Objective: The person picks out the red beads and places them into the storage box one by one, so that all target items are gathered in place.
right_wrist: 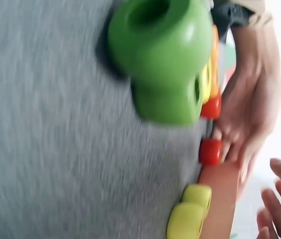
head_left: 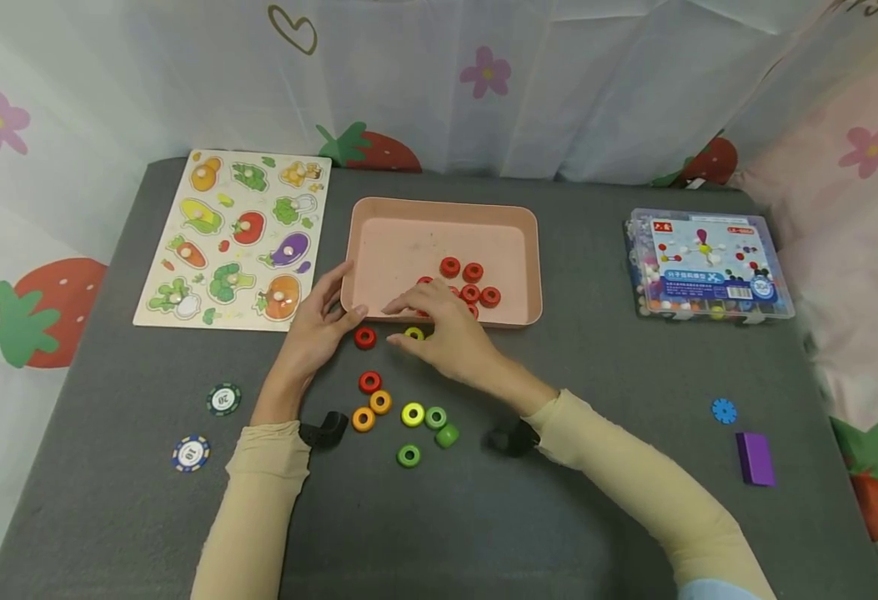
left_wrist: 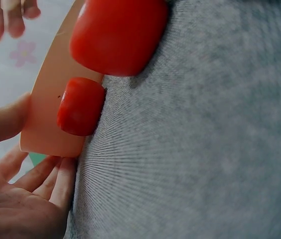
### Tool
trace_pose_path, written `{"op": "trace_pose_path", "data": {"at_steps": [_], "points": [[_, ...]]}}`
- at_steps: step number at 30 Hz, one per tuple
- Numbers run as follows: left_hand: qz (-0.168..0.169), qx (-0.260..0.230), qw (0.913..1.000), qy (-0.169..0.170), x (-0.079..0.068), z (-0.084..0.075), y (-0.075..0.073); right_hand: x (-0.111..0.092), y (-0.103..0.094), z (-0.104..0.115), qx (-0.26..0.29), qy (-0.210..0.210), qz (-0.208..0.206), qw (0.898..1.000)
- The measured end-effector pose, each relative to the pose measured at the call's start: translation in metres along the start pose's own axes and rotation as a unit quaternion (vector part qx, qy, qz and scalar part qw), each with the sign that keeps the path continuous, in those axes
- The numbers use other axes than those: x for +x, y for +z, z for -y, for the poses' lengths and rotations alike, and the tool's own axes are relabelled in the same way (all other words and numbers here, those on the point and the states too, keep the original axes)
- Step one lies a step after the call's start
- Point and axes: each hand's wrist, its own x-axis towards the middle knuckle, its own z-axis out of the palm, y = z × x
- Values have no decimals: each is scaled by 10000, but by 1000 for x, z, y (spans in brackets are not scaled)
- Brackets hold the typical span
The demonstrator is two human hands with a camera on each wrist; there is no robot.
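My left hand [head_left: 317,327] holds the near-left corner of a shallow pink tray [head_left: 393,218], thumb on the front side and fingers along the left end. Over the tray's front edge hovers my right hand [head_left: 446,329], its thumb and fingers apart with nothing seen between them. Several red ring beads [head_left: 449,267] lie inside the tray, some hidden by that hand. Close to the tray's front wall are a red ring bead [left_wrist: 80,107] and yellow ring beads [right_wrist: 186,219]. Nearer me lie orange ring beads [head_left: 363,419], another yellow ring bead [head_left: 412,414] and green ring beads [head_left: 408,456].
A vegetable puzzle board [head_left: 239,237] lies left of the tray. To the right stand a clear box of colourful parts [head_left: 709,265], a blue disc [head_left: 724,411] and a purple block [head_left: 755,458]. Two poker chips [head_left: 224,399] lie at left.
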Motion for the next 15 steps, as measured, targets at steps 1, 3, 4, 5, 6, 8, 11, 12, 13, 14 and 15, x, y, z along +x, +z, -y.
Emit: {"op": "trace_pose_path", "data": {"at_steps": [1,3,4,5,6,8,11,12,13,14,15], "points": [[-20,19,10000,28,1,3,0,-2,2,2,139,-23,113,9998],[-51,21,10000,55,3,7,-1,-5,6,5,321,-23,330,9989],[-43,16,10000,53,3,7,-1,-6,9,5,334,-4,438,9985],[-42,17,10000,59,3,7,0,-8,11,6,302,41,575,9979],[-47,13,10000,56,3,7,0,-9,13,6,209,78,723,9971],[-26,3,10000,63,2,7,0,-12,18,7,-40,133,1046,9944],[-3,-28,10000,67,2,6,0,-14,24,7,-357,204,1481,9881],[2,-43,10000,50,2,5,0,-14,26,8,-419,211,1575,9864],[8,-57,10000,32,2,5,0,-15,28,7,-465,209,1645,9851],[15,-72,10000,16,1,3,0,-15,30,7,-498,197,1696,9841],[20,-91,10000,-10,0,1,1,-15,31,7,-529,180,1732,9833]]}}
